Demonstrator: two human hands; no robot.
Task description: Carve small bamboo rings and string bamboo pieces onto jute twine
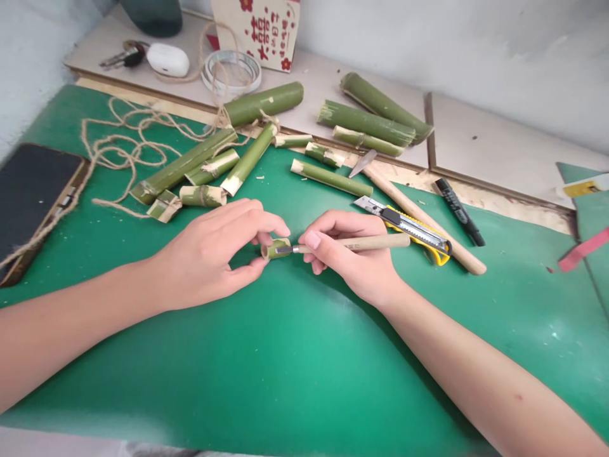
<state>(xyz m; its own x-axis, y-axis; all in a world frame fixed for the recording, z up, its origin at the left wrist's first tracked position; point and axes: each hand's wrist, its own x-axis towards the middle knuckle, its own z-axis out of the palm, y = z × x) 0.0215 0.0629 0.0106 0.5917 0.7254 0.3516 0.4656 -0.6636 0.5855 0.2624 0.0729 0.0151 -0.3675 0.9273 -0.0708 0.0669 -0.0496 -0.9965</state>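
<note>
Left hand [216, 254] pinches bamboo stub [275, 247], half hidden; right hand [349, 254] grips carving tool [352, 244].

Left hand [214, 254] pinches a short bamboo piece [275, 247] on the green mat [285, 368]. Right hand [347, 251] grips a wooden-handled carving tool [352, 244], tip touching the piece's end. Yellow utility knife [409, 230] just beside the right hand, black marker [459, 211] further right. Cut bamboo sections [247, 158] and twine [124, 149] behind on the desk [499, 152]; phone [33, 190] far left.
</note>
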